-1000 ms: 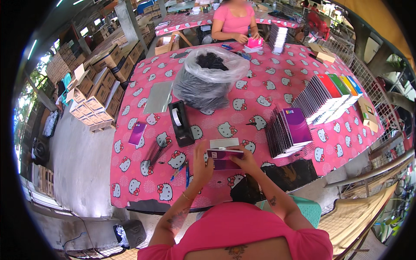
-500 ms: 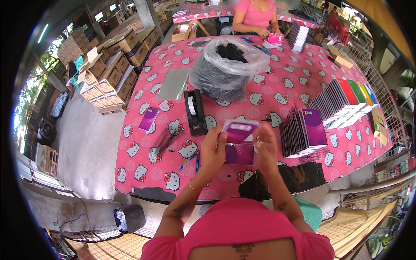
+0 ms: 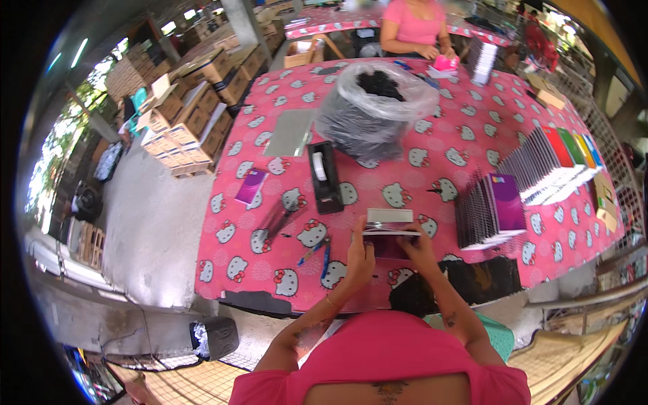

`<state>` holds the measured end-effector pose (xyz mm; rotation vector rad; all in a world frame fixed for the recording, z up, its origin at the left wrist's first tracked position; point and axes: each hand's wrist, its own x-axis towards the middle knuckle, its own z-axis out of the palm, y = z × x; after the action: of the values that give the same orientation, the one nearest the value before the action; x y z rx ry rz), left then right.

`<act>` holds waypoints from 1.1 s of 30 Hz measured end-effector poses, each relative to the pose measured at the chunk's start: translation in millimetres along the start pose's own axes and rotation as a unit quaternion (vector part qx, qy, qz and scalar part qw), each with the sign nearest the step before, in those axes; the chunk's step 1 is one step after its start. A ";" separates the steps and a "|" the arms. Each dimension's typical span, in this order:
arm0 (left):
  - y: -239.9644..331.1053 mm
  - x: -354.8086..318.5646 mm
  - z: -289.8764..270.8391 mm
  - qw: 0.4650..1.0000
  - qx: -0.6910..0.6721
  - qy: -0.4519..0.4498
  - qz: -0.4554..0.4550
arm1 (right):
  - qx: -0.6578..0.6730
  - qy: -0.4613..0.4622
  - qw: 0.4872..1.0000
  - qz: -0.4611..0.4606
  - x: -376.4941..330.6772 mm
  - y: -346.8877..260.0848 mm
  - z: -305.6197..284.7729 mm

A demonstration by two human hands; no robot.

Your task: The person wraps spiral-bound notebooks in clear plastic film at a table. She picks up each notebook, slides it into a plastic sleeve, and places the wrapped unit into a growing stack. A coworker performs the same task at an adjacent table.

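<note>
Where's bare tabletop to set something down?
Pink tabletop looks free between plastic bag and colored notebook stack, and, beyond the hands, between tape dispenser and purple notebook stack. Crowded: around left hand, right hand and held notebook; where the stacks nearly meet.

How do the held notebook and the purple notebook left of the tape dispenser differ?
Support: the held notebook is between the left hand and right hand; the purple notebook lies on the table, untouched.
View: the held notebook shows a pale edge toward the camera; the purple notebook shows its cover.
</note>
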<state>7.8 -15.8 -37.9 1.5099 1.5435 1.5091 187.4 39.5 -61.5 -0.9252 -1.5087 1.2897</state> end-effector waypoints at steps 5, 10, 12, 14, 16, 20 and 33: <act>-52.8 56.8 -120.0 0.886 0.444 0.116 0.071 | -0.004 0.001 0.997 0.078 -6.1 -20.3 -10.0; -110.5 47.4 -155.6 0.835 0.535 0.044 0.120 | 0.069 -0.035 0.997 0.013 3.4 -24.7 -10.0; -100.0 46.5 -150.7 0.837 0.529 0.062 0.127 | 0.090 -0.027 0.996 -0.005 2.9 -27.1 -9.9; -93.3 45.8 -150.9 0.838 0.523 0.077 0.135 | 0.049 -0.021 0.998 0.023 -0.2 -34.2 -8.3; -82.7 48.0 -150.4 0.834 0.528 0.066 0.143 | 0.027 -0.051 0.998 0.008 0.7 -28.6 -10.2; -94.5 50.6 -174.1 0.834 0.532 -0.004 0.145 | -0.020 -0.083 0.996 -0.009 2.6 -23.6 -9.5; 21.2 24.6 -57.9 0.980 0.154 -0.028 0.123 | 0.015 -0.050 0.999 0.015 -1.7 -16.1 -15.7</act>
<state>-43.2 -18.6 4.5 1.9646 1.6651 1.3879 203.2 39.8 -45.4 -0.8799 -1.5531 1.3945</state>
